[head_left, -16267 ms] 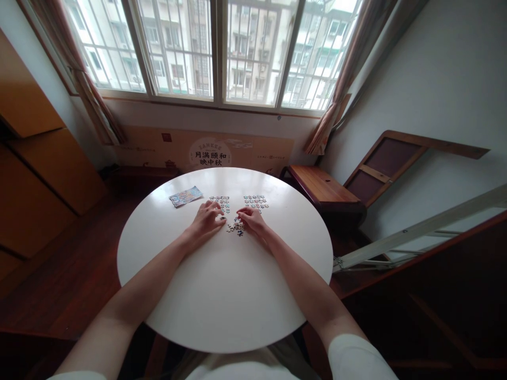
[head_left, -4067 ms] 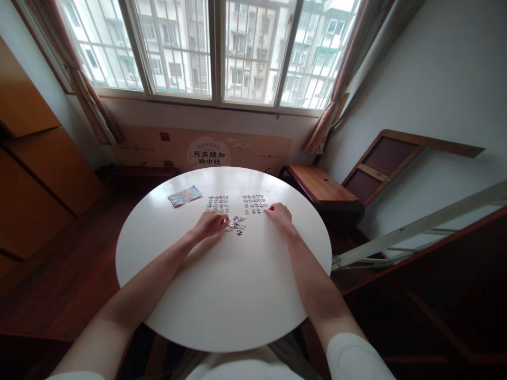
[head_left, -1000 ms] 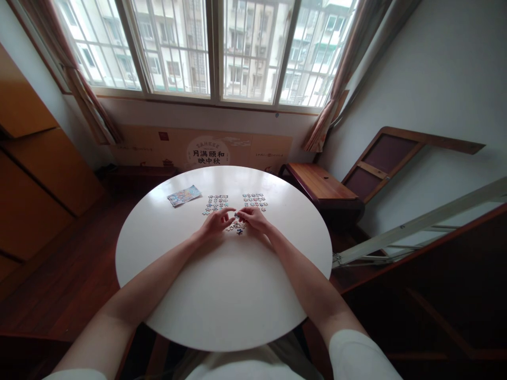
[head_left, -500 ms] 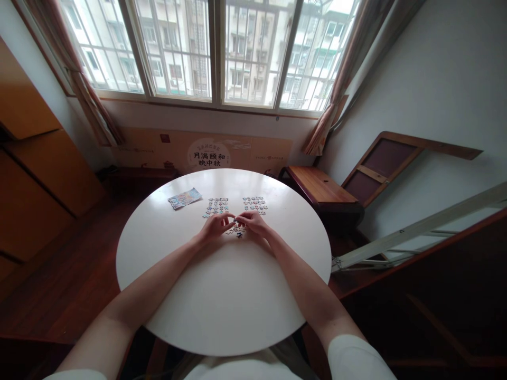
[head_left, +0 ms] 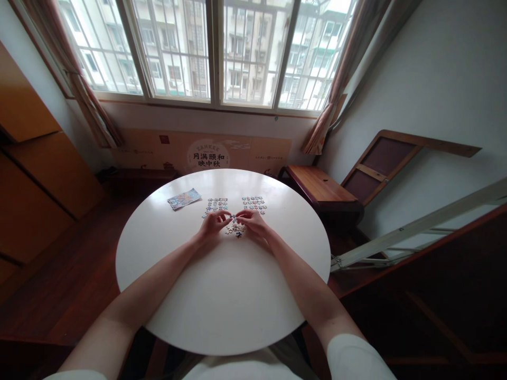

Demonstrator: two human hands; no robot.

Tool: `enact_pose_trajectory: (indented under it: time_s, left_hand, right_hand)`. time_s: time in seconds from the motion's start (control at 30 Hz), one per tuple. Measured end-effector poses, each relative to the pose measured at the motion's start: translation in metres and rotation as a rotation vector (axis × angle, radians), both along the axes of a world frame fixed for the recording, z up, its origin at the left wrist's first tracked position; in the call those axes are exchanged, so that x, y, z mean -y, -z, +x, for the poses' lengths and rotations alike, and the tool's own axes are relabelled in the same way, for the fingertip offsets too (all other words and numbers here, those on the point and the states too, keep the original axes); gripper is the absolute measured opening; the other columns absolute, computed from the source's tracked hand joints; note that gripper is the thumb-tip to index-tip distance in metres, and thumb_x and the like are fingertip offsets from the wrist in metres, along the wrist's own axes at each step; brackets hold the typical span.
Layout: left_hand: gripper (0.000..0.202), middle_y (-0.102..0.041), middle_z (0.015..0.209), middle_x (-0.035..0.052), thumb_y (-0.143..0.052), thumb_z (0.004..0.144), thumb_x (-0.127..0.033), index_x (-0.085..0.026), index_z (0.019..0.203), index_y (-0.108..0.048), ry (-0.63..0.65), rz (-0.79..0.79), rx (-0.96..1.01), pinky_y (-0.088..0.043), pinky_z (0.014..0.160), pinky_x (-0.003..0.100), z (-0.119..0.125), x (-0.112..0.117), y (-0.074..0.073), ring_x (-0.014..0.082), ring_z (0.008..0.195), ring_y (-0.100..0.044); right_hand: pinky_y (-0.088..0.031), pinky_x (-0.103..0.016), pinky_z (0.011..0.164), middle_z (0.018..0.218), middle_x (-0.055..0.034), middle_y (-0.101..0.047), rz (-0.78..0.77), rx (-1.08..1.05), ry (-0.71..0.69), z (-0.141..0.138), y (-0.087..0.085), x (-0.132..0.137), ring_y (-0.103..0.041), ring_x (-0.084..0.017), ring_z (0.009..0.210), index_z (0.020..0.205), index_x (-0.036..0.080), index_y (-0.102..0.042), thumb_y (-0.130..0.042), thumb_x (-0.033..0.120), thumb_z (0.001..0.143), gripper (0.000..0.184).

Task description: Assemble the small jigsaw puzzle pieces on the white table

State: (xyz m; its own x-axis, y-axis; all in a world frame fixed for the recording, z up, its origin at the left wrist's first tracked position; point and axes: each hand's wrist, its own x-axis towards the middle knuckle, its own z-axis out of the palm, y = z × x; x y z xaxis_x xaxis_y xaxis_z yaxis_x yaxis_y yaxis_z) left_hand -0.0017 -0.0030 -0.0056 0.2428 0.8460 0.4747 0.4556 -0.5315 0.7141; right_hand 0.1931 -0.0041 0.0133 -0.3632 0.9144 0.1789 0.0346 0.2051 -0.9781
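A small jigsaw puzzle piece (head_left: 233, 217) is held up between my two hands above the table. My left hand (head_left: 214, 224) pinches its left side with thumb and fingertips. From the other side, my right hand (head_left: 252, 221) grips it too, fingers bent and closed. Just below the fingertips lies a loose heap of jigsaw pieces (head_left: 236, 229), with one dark blue piece (head_left: 238, 235) at its near edge. Beyond my left hand, several pieces stand in rows (head_left: 217, 203). A second group of rows (head_left: 253, 202) lies past my right hand, partly covered by it.
The round white table (head_left: 222, 295) carries everything. A creased picture sheet (head_left: 184, 199) lies at its far left. A wooden chair (head_left: 322, 184) stands behind to the right, near a leaning metal frame (head_left: 412, 237). Barred windows (head_left: 214, 53) fill the back.
My left fingers have closed in on the piece, meeting the right fingertips. The view has shifted very slightly; the rows and the sheet stay put on the table.
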Motion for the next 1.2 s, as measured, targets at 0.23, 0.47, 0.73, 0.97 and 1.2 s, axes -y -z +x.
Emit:
enact_pose_trajectory:
  time_s: [0.23,0.47,0.73,0.97,1.2]
  left_hand:
    - [0.029,-0.058,0.058,-0.0028,-0.062,0.074,-0.041,-0.017,0.090,-0.066,0.033,-0.014,-0.008,-0.039,0.047,0.017,0.0001,0.0011,-0.0010,0.0063,0.046,-0.049]
    - [0.028,-0.059,0.059,-0.0026,-0.061,0.075,-0.040,-0.017,0.091,-0.066,0.046,-0.014,-0.006,-0.040,0.047,0.017,-0.0002,0.0023,-0.0018,0.0067,0.047,-0.050]
    - [0.028,-0.059,0.060,-0.0025,-0.059,0.076,-0.039,-0.017,0.092,-0.066,0.034,-0.005,-0.031,-0.040,0.048,0.017,-0.0010,0.0052,-0.0054,0.0066,0.048,-0.050]
    - [0.028,-0.059,0.060,-0.0017,-0.059,0.076,-0.040,-0.016,0.088,-0.067,0.044,-0.011,-0.018,-0.040,0.048,0.018,-0.0004,0.0068,-0.0078,0.0070,0.048,-0.050]
    - [0.029,-0.060,0.060,-0.0014,-0.058,0.077,-0.041,-0.016,0.089,-0.067,0.056,-0.021,-0.016,-0.041,0.047,0.018,-0.0007,0.0051,-0.0060,0.0072,0.048,-0.050]
  right_hand:
    - [-0.037,-0.023,0.052,0.064,-0.0022,-0.062,0.014,0.004,0.023,-0.0003,0.0039,-0.0034,-0.051,-0.010,0.056,0.078,0.014,-0.068,-0.072,0.036,0.061,0.028]
    - [-0.035,-0.023,0.052,0.065,-0.0020,-0.062,0.004,-0.011,0.030,-0.0018,0.0021,-0.0015,-0.050,-0.010,0.056,0.077,0.014,-0.068,-0.073,0.035,0.060,0.028]
    - [-0.035,-0.023,0.050,0.061,-0.0015,-0.060,0.043,0.035,0.060,-0.0022,0.0025,-0.0011,-0.048,-0.009,0.054,0.074,0.012,-0.068,-0.072,0.037,0.061,0.028]
    - [-0.036,-0.023,0.051,0.064,-0.0027,-0.062,0.083,0.064,0.058,-0.0021,0.0027,-0.0017,-0.049,-0.010,0.056,0.074,0.013,-0.068,-0.071,0.041,0.062,0.030]
    - [-0.035,-0.023,0.050,0.061,-0.0019,-0.060,0.098,0.076,0.053,-0.0020,0.0042,-0.0029,-0.048,-0.010,0.054,0.073,0.013,-0.067,-0.070,0.041,0.062,0.030]
